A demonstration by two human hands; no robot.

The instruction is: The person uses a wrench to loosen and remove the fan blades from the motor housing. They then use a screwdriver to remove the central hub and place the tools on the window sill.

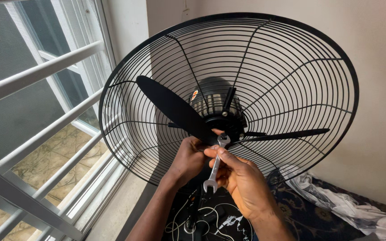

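Two hands at fan hub (223,121), inside black wire guard (291,67). Your right hand (242,178) closed around silver open-ended spanner (215,165), upper jaw set at hub. Your left hand (188,158) grips root of black fan blade (173,107). Window bars (41,71) at left.

Access to the hub (222,122) is open from the front; no front guard is fitted. The rear wire guard (291,76) blocks passage from behind. Three black blades (170,109) cross the opening, with free gaps between them. White window bars (45,134) bound the left side.
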